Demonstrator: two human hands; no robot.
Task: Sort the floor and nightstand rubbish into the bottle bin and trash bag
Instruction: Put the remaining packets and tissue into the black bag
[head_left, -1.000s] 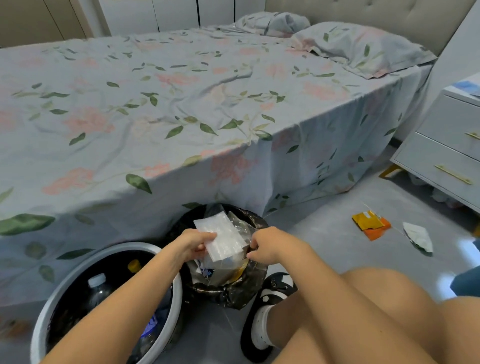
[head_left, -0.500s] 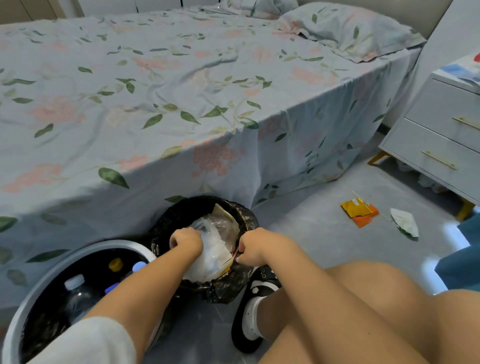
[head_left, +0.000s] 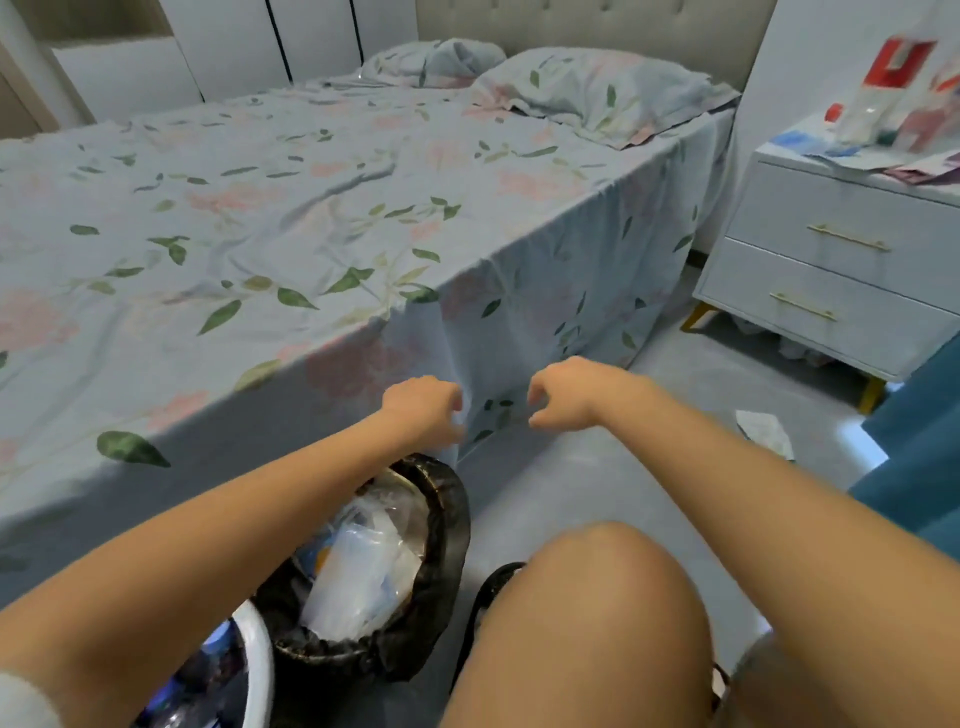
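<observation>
Head view, from where the person crouches beside the bed: both arms stretch forward over the grey floor. Her left hand hangs above the far rim of the trash bag, fingers loosely curled and holding nothing. Her right hand floats level with it, a small gap apart, fingers drooping and bare too. The black bag stands open just below the left forearm, stuffed with clear plastic wrappers, its near edge touching the white rim of the bottle bin at the bottom left. A knee fills the lower middle. Open floor runs from the hanging bedsheet corner towards the nightstand, whose top is cluttered with packets. One crumpled wrapper lies on the floor near the right forearm, well apart from the bag.
</observation>
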